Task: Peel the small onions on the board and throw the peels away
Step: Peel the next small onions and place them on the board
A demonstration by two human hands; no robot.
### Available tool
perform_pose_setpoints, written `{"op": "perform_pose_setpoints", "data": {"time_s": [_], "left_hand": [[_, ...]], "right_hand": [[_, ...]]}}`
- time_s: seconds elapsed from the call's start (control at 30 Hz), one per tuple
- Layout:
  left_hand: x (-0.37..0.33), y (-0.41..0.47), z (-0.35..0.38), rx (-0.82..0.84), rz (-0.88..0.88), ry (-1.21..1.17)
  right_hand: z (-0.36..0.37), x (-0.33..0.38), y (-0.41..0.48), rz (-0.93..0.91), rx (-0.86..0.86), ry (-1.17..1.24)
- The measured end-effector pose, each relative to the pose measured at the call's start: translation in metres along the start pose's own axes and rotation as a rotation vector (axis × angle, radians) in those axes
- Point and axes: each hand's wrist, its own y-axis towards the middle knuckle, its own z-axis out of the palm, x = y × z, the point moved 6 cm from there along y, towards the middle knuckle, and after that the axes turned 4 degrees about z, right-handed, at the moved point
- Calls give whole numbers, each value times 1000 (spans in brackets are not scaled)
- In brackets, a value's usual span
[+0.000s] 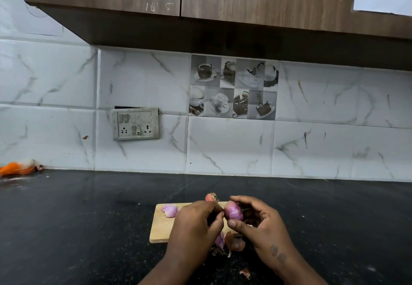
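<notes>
A small purple onion (233, 211) is held above the wooden board (161, 225); my right hand (260, 226) grips it between thumb and fingers. My left hand (195, 224) pinches at the onion's left end with curled fingers. Peeled onion pieces (170, 210) lie at the board's far left corner. An unpeeled onion (211, 197) sits just behind the board. Loose peels and a purple piece (227, 243) lie under my hands at the board's near edge, partly hidden.
The board rests on a black stone counter (89, 217). One peel scrap (245, 273) lies on the counter near my right wrist. Orange scraps (17, 168) sit at the far left by the tiled wall. A switch panel (135, 124) is on the wall.
</notes>
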Motion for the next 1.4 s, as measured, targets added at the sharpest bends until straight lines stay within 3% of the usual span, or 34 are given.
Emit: {"op": "perform_pose_setpoints", "data": {"time_s": [0.27, 0.53, 0.8, 1.03, 1.3, 1.4], "left_hand": [[10, 1, 2, 10, -176, -298], [0, 0, 2, 13, 110, 69], [-3, 2, 4, 42, 145, 149], [2, 2, 4, 59, -9, 20], [17, 1, 8, 57, -403, -508], [17, 0, 6, 47, -449, -614]], "right_hand": [[2, -2, 1, 11, -3, 27], [-2, -6, 2, 3, 13, -51], [-1, -2, 1, -39, 8, -114], [0, 1, -1, -76, 21, -128], [4, 0, -1, -51, 61, 30], [6, -5, 1, -9, 77, 150]]}}
